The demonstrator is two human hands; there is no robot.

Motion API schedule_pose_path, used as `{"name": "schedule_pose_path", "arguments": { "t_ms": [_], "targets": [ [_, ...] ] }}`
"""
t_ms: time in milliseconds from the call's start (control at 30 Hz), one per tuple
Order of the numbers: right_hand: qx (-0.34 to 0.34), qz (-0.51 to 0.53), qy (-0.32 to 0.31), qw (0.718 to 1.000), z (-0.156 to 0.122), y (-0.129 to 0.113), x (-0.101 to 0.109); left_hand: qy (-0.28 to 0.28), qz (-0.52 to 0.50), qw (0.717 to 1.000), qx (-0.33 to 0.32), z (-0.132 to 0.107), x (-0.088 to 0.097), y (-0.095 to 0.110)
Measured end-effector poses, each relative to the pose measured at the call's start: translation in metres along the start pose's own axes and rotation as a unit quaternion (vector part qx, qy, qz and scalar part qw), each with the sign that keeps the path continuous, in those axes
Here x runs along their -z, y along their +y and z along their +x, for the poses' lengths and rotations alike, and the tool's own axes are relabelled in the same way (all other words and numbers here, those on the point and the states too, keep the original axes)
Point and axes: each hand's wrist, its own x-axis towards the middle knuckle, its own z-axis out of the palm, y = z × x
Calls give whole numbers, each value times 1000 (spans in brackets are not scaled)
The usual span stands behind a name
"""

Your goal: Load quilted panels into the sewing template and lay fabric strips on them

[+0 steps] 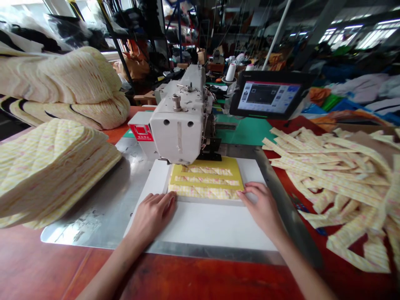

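Note:
A pale yellow checked quilted fabric piece (206,192) lies under a yellow slotted template (204,163) on a white plate (203,225). It shows through the slots and sticks out along the near edge. My left hand (155,211) is closed at the fabric's near left corner, thumb and fingers together on its edge. At the near right corner, my right hand (261,206) pinches the edge between thumb and fingers. Just beyond stands the sewing machine head (177,129), over the template's far end. The fabric under the template is hidden.
Stacked quilted pieces (59,166) lie at the left, with a larger folded pile (62,79) behind. Loose fabric strips (337,166) heap at the right. A control screen (268,95) stands behind the machine's right side, near a white thread cone (230,72).

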Motion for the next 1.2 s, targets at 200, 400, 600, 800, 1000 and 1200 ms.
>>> {"name": "schedule_pose_path", "arguments": {
  "t_ms": [200, 400, 600, 800, 1000, 1200],
  "targets": [
    [-6, -3, -3, 1000, 1, -1, 0, -24, 14, 999, 18, 1, 1, 1],
    [-11, -14, -39, 999, 6, 19, 29, -26, 26, 999, 23, 1, 3, 5],
    [37, -103, 90, 990, 16, 17, 71, -16, 25, 1000, 7, 0, 3, 3],
    [33, -263, 149, 953, 55, 29, 145, 57, 8, 998, -37, -7, -5, -8],
    [27, -323, -20, 946, 101, 74, 192, 101, -3, 992, -71, -2, -5, -12],
    [48, -289, 31, 955, 109, 78, 170, 95, -7, 994, -47, -3, -9, -10]
  ]
}}
